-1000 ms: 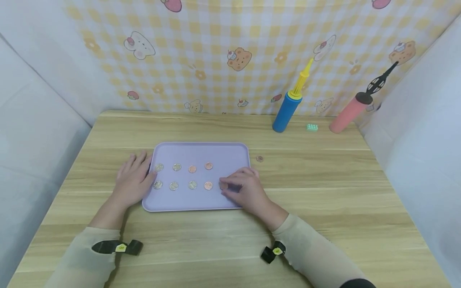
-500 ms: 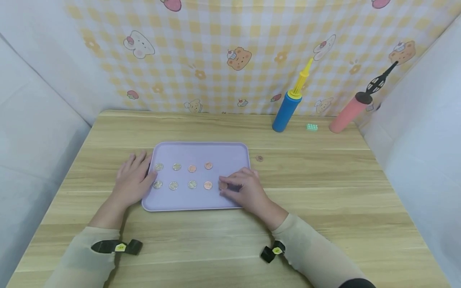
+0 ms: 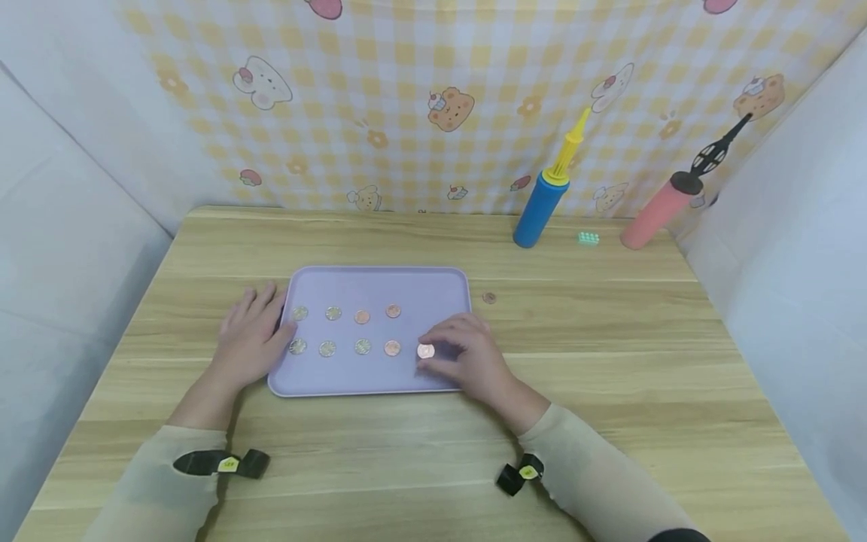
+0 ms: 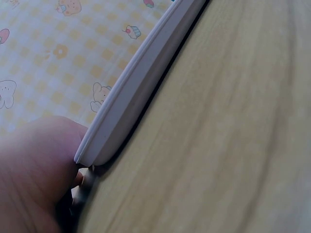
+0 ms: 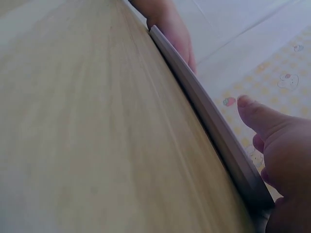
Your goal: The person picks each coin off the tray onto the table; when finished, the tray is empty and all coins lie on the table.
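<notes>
A lilac tray (image 3: 379,286) lies on the table with two rows of silver and copper coins in it. My left hand (image 3: 250,339) rests flat at the tray's left side, its fingers spread on the wood and its thumb over the rim. Over the tray's right part, my right hand (image 3: 467,354) pinches a copper coin (image 3: 425,351) between thumb and fingertips. Left of it is another copper coin (image 3: 392,348) in the front row. In the right wrist view the thumb (image 5: 260,115) shows above the tray's side (image 5: 204,109); the held coin is hidden there.
One dark copper coin (image 3: 489,298) lies on the table right of the tray. Farther back stand a blue pump (image 3: 539,207) with a yellow nozzle and a pink pump (image 3: 657,214) with a black one. A small mint-green toy brick (image 3: 588,239) sits between them.
My right hand has shifted slightly right with the coin, whose face now shows bright instead of dark. The left hand and the coins in the rows have stayed put.
</notes>
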A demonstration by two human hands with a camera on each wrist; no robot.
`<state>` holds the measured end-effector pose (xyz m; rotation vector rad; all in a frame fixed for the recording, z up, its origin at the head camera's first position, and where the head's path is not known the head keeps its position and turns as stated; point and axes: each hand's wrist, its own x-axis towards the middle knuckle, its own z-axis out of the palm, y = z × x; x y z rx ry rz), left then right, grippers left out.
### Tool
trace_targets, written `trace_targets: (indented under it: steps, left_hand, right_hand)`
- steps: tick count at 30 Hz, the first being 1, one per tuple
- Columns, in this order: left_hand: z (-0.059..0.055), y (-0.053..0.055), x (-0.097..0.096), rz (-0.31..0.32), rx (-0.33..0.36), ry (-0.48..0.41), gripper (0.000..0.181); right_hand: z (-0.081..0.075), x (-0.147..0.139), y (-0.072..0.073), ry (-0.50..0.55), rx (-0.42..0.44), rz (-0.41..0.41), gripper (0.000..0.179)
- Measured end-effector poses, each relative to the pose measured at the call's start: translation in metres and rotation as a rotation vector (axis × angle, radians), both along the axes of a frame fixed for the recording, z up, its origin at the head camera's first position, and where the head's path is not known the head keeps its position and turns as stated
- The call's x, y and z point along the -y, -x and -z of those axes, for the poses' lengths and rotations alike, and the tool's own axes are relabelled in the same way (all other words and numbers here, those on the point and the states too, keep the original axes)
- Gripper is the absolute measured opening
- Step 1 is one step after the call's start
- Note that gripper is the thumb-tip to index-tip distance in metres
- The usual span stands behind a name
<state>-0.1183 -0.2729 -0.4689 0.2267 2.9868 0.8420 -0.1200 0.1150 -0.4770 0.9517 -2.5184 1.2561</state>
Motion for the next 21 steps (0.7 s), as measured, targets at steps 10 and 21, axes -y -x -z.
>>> trace_targets:
  steps: [10, 21]
  left_hand:
    - [-0.003, -0.002, 0.0, 0.001, 0.008, 0.004, 0.065]
    - [-0.006, -0.002, -0.003, 0.006, 0.005, 0.003, 0.065]
  right_hand:
    - [0.005, -0.033, -0.004, -0.029, -0.009, 0.097, 0.033]
    - [0.0, -0.072, -0.005, -0.011, 0.042, 0.227, 0.034]
